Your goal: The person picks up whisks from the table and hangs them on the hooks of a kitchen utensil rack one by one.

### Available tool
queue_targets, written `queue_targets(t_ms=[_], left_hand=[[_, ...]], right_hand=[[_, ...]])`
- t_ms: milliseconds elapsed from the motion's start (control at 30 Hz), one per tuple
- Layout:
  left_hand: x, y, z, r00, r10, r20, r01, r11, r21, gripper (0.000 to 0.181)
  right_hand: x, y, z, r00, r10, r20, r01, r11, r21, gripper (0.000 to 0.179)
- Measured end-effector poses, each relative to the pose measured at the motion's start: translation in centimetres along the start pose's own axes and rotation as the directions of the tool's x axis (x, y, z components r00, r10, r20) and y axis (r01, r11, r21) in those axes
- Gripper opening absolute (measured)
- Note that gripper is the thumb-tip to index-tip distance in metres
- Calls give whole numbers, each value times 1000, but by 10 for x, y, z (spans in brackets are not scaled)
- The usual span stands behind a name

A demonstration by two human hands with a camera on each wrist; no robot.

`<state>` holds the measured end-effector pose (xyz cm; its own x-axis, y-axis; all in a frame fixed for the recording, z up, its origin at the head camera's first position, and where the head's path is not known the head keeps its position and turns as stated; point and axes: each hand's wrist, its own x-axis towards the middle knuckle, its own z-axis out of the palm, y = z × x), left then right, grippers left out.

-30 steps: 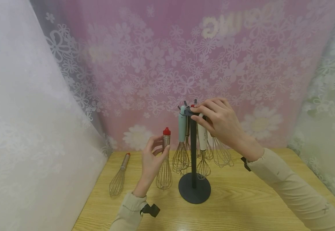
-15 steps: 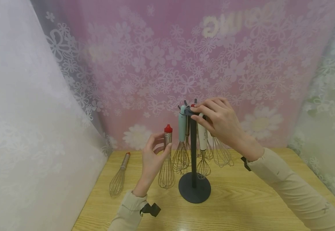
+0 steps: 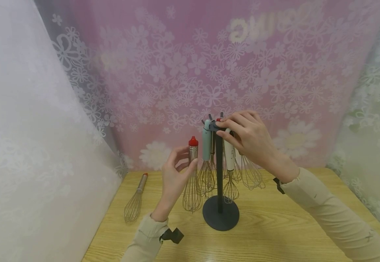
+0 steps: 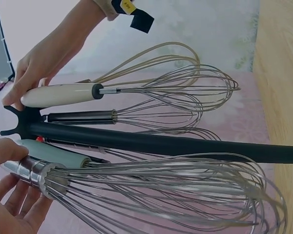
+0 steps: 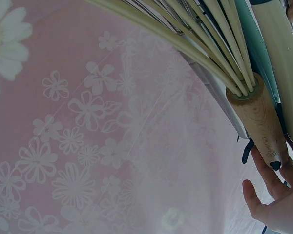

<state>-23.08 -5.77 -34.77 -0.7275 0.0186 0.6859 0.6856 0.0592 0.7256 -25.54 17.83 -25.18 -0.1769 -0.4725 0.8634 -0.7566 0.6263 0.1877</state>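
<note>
My left hand pinches the steel handle of a red-capped whisk, held upright above the table just left of the black whisk stand. In the left wrist view its wires overlap the hanging mint-handled whisk. With thumb and fingers, my right hand holds the top of the stand, partly hiding its hooks. Whisks hang there, among them a mint one, a cream-handled one and, in the right wrist view, a wooden-handled one beside the right fingers.
Another red-capped whisk lies on the wooden table at the left. The stand's round black base rests near the table's middle. Flowered cloth encloses the back and sides.
My left hand has shifted slightly right and tilted up, bringing the red-capped whisk higher and nearer the stand. My right hand stays at the stand's top.
</note>
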Motion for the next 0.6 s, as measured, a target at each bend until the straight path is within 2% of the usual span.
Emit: queue_targets(t_ms=[433,600], left_hand=[[12,12,6,999,51,17,-52,998,25,39],[17,18,8,999,49,23,-50,999,21,40]], right_hand=[[-1,0,0,1000,7,9,-7,1000,-5,52],[-1,0,0,1000,3,8,-3,1000,-6,52]])
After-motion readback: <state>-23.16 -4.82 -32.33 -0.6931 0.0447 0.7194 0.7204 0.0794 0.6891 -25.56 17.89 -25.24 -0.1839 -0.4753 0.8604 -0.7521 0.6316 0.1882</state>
